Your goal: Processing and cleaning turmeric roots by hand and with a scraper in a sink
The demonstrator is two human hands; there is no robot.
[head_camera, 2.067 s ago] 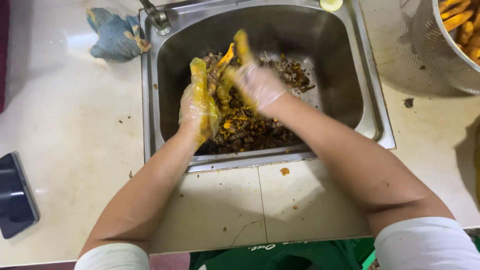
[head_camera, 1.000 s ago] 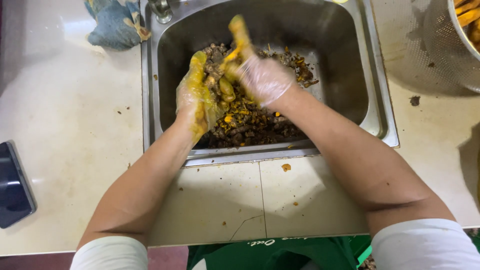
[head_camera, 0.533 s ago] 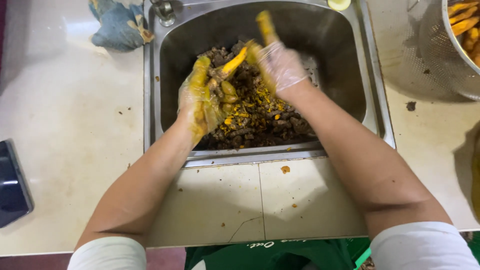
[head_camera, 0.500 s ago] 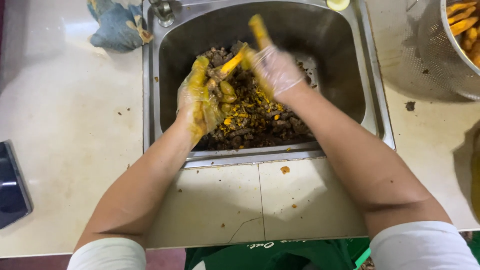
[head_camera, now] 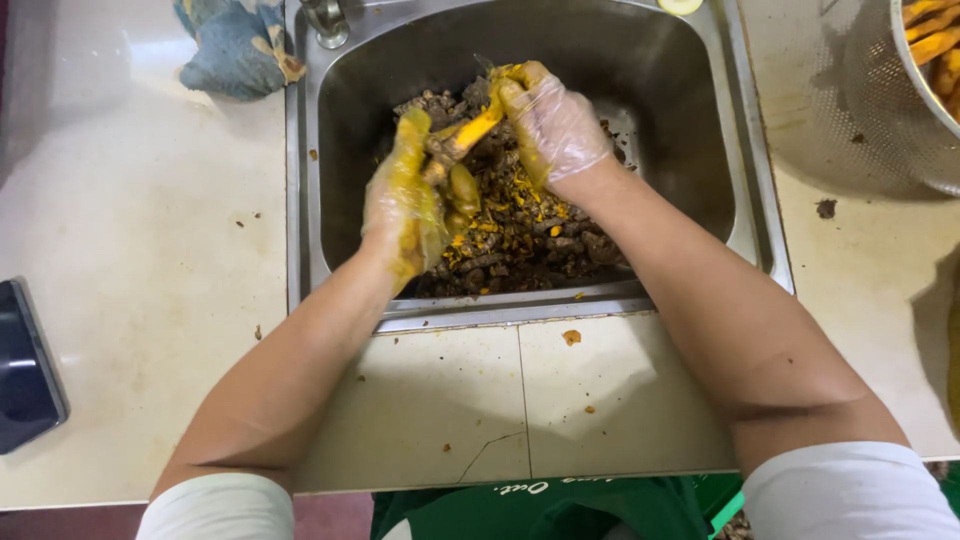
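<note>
Two gloved hands work over the steel sink [head_camera: 745,190], which sits toward the far edge of the worktop [head_camera: 140,300]. Our left hand [head_camera: 405,200] is closed around a knobbly yellow root [head_camera: 462,140], holding it above the sink's middle; our right hand [head_camera: 555,125] grips the root's far end, and we cannot tell whether it also holds a blade or scraper. In our judgement the root is being peeled: keep it low over the basin so scraps drop inside, turn it a little with the left hand after each stroke, and press lightly, since the stained gloves look slippery.

Containers: the sink holds a heap of brown and orange peelings [head_camera: 530,225] against its near wall. A metal colander [head_camera: 885,110] at the far right corner holds peeled orange pieces [head_camera: 935,40]. A blue cloth [head_camera: 235,50] lies at the sink's far left corner
</note>
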